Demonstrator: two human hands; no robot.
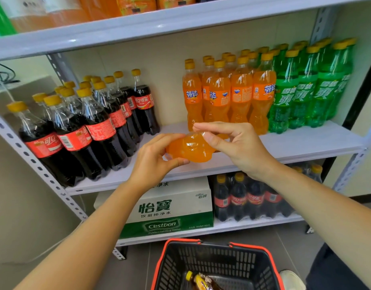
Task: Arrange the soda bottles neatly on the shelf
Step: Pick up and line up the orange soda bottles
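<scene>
Head: basket (249,246) (bottle (202,281) inside)

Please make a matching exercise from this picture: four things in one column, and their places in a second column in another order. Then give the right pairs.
Things
1. cola bottles
2. green soda bottles
3. orange soda bottle
4. black basket

Places
A. on the floor
B. right end of the middle shelf
C. held by left hand and right hand
D. left part of the middle shelf

Pairs: 1-D, 2-B, 3-C, 4-A
</scene>
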